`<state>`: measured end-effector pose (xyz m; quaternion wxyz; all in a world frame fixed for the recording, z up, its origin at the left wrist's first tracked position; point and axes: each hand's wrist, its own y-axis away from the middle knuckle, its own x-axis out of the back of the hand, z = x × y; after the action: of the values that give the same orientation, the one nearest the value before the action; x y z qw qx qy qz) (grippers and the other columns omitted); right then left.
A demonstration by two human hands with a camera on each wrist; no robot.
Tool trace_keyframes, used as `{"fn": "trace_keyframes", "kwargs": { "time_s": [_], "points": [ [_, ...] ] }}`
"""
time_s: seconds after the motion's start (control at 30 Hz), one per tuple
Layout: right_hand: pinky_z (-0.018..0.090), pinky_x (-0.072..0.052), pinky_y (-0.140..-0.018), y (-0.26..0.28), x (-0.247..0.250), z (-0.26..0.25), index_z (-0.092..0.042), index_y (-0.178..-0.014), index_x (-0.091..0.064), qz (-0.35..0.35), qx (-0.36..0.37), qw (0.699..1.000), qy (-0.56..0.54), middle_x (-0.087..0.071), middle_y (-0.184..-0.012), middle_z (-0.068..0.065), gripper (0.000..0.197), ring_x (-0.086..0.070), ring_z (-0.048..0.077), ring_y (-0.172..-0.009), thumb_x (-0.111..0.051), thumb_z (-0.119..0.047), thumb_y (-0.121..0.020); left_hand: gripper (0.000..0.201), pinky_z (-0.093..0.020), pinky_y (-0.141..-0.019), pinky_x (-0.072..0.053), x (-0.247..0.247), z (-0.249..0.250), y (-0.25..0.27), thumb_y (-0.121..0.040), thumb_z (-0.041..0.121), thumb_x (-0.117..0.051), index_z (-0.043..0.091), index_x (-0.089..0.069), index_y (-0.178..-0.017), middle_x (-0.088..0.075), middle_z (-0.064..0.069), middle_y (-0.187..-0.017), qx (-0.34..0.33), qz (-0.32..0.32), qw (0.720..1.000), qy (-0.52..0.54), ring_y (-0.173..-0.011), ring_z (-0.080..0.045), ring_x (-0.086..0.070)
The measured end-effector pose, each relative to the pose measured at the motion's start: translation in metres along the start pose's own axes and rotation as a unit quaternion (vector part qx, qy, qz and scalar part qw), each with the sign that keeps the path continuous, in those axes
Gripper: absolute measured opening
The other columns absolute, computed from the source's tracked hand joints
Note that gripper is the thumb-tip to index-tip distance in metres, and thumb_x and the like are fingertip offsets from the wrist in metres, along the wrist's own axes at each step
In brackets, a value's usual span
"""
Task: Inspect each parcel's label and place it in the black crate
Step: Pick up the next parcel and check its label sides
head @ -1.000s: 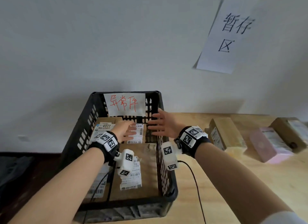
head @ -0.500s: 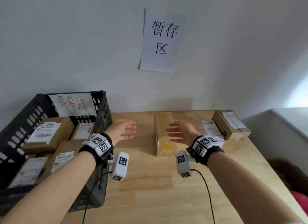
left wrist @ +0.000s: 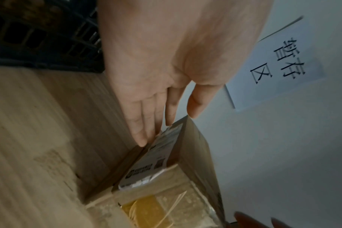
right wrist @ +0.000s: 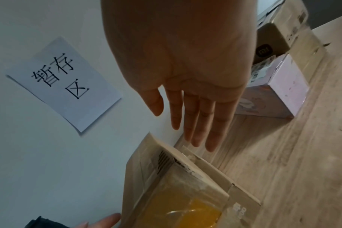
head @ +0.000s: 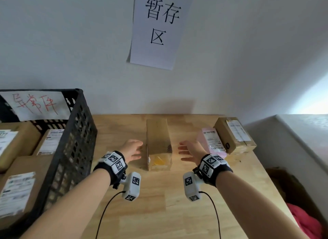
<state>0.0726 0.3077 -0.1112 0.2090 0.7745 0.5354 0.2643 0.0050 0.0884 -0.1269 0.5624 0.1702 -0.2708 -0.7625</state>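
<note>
A long, narrow cardboard parcel (head: 158, 142) lies on the pale wooden table (head: 159, 212) near its back edge, one end pointing at the wall, its near end sealed with glossy clear tape over a yellow patch. Its white shipping label (left wrist: 156, 155) sits on the left side face (seen only from the left wrist view). The left hand (head: 132, 149) and right hand (head: 190, 150) flank the parcel, palms turned inward, fingers straight and loosely spread, holding nothing; the left fingertips (left wrist: 142, 139) are at the labelled side, whether touching I cannot tell, while the right hand stands just clear. The black crate (head: 76, 132), perforated plastic, stands at the table's left edge holding brown labelled boxes. At the back right corner lie a pink box (head: 212, 142) and a brown carton (head: 234, 134), touching.
</note>
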Motion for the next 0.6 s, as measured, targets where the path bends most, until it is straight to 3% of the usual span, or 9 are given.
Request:
{"fn": "trace_keyframes", "kwargs": {
  "time_s": [0.17, 0.33, 0.4, 0.47, 0.6],
  "points": [
    [0.039, -0.048, -0.091, -0.019, -0.018, -0.003, -0.011, -0.124, -0.053, -0.042, 0.002, 0.999, 0.026, -0.056, -0.116, 0.005, 0.03, -0.055, 0.024, -0.113, -0.05, -0.023, -0.097, 0.053, -0.048, -0.106, -0.038, -0.019, -0.003, -0.013, -0.096, 0.02, -0.051, 0.013, -0.032, -0.145, -0.039, -0.009, -0.146, 0.028, -0.023, 0.998, 0.051, -0.132, -0.028, -0.04],
    [0.039, -0.052, -0.086, -0.035, -0.026, 0.004, -0.015, -0.126, -0.054, -0.058, 0.016, 0.996, 0.06, -0.06, -0.119, 0.009, 0.035, -0.057, 0.026, -0.109, -0.051, -0.03, -0.095, 0.042, -0.047, -0.105, -0.039, -0.035, -0.007, -0.009, -0.097, 0.02, -0.05, 0.015, -0.043, -0.138, -0.048, -0.004, -0.138, 0.019, -0.024, 0.998, 0.051, -0.129, -0.023, -0.044],
    [0.04, -0.052, -0.086, -0.035, -0.017, 0.006, -0.016, -0.124, -0.052, -0.057, 0.022, 0.993, 0.098, -0.058, -0.118, 0.008, 0.038, -0.055, 0.026, -0.109, -0.05, -0.037, -0.094, 0.033, -0.046, -0.101, -0.041, -0.039, -0.009, -0.001, -0.098, 0.019, -0.047, 0.016, -0.05, -0.131, -0.054, -0.003, -0.127, 0.008, -0.01, 0.999, 0.034, -0.121, -0.022, -0.048],
    [0.04, -0.052, -0.086, -0.036, -0.004, 0.012, -0.017, -0.126, -0.047, -0.079, 0.022, 0.99, 0.114, -0.055, -0.119, 0.007, 0.044, -0.053, 0.026, -0.109, -0.051, -0.043, -0.092, 0.024, -0.047, -0.099, -0.042, -0.047, -0.014, 0.01, -0.098, 0.019, -0.047, 0.021, -0.056, -0.12, -0.054, -0.005, -0.126, -0.005, -0.001, 1.0, 0.014, -0.117, -0.023, -0.049],
    [0.05, -0.053, -0.089, -0.03, 0.023, 0.029, -0.016, -0.135, -0.037, -0.175, -0.016, 0.978, 0.112, -0.05, -0.128, 0.009, 0.072, -0.054, 0.03, -0.112, -0.065, -0.052, -0.08, 0.021, -0.06, -0.091, -0.046, -0.075, -0.021, 0.031, -0.09, 0.009, -0.059, 0.026, -0.062, -0.101, -0.058, -0.006, -0.12, -0.025, 0.029, 0.999, -0.033, -0.112, -0.031, -0.053]
  ]
}}
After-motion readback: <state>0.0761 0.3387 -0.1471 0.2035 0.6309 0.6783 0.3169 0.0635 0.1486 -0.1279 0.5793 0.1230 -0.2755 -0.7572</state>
